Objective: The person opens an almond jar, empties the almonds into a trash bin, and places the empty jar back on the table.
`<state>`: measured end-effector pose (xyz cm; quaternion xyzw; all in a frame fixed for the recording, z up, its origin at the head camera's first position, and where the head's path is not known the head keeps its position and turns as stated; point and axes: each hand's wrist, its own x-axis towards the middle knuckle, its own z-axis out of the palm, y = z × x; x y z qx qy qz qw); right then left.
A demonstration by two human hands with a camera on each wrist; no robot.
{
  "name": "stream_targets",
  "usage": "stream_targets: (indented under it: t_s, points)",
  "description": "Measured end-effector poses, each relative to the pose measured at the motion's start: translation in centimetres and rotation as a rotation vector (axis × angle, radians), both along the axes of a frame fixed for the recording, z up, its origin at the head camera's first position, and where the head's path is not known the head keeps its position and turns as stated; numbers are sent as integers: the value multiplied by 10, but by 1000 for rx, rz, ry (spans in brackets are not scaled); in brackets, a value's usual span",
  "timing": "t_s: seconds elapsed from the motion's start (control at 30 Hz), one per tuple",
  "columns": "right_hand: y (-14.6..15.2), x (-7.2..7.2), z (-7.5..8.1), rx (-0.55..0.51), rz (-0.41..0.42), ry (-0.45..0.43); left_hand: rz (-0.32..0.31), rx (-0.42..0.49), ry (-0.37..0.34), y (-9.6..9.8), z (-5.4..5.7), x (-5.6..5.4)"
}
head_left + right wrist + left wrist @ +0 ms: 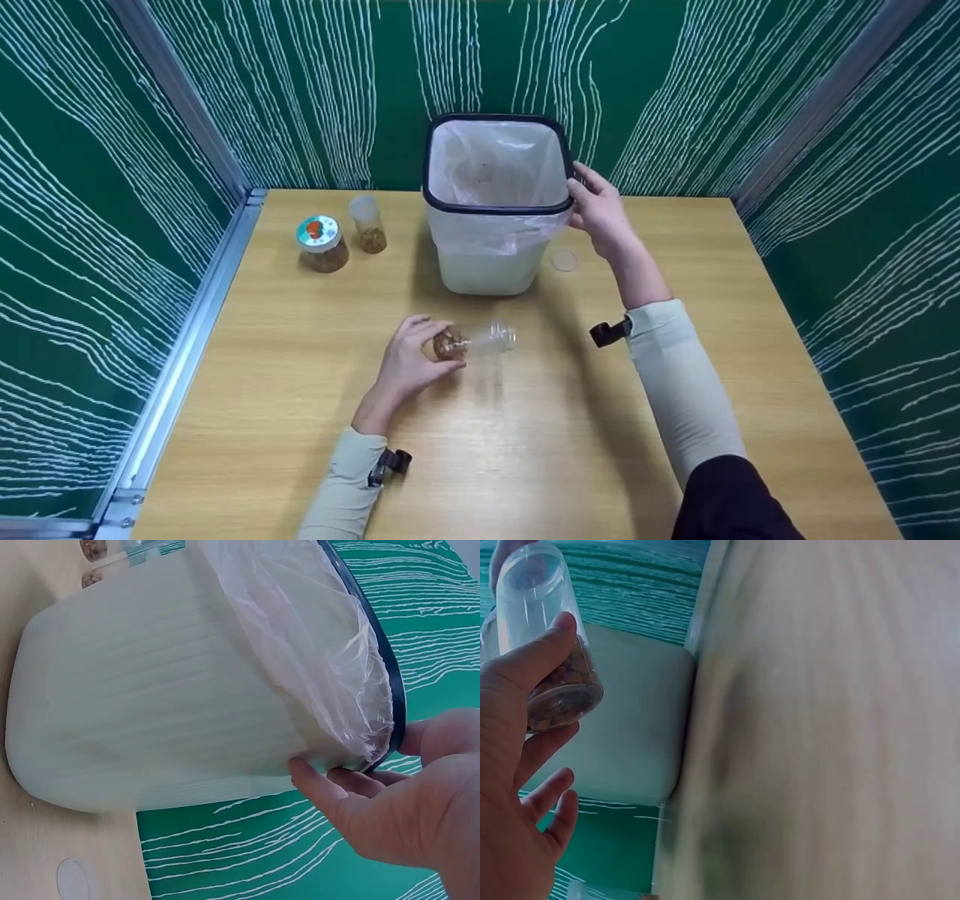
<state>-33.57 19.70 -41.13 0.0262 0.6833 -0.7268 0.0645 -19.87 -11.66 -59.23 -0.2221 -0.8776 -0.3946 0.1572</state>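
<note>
My left hand (405,364) grips a clear plastic jar (487,339) by its base end, thumb and fingers on opposite sides. The jar lies almost level above the table, its uncapped mouth toward the right and brown bits gathered at the base. In the left wrist view the thumb lies along the jar's wall (536,604). My right hand (604,217) holds the black rim of a white trash bin (491,270) at its right side, thumb on the rim and fingers beneath. A thin plastic liner (322,667) folds over the bin's edge.
A round clear lid (565,260) lies flat to the right of the bin. At the back left stand a jar with a green and white lid (318,232) and a clear tube-like jar (367,223) with brown bits at its bottom. Green walls with white lines enclose the table.
</note>
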Motion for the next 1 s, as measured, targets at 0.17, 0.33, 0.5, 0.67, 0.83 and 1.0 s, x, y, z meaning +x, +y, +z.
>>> stream_targets:
  t_s: [0.17,0.33,0.5,0.67,0.83,1.0]
  points:
    - [-1,0,-1,9,-15,3,-4,-7,43,-6,19,-6]
    - [-1,-1,-2,34,-21,2,6,-17,82,-13,42,-12]
    - [-2,-2,-3,30,-26,1,4,-20,97,-19,69,-22]
    - [-4,-2,-5,31,-31,10,-3,-52,171,-27,97,-31]
    - [-3,-3,-4,49,-34,16,-14,-90,244,-36,126,-42]
    - [-1,-3,-4,44,-39,8,-31,-115,288,-41,155,-52]
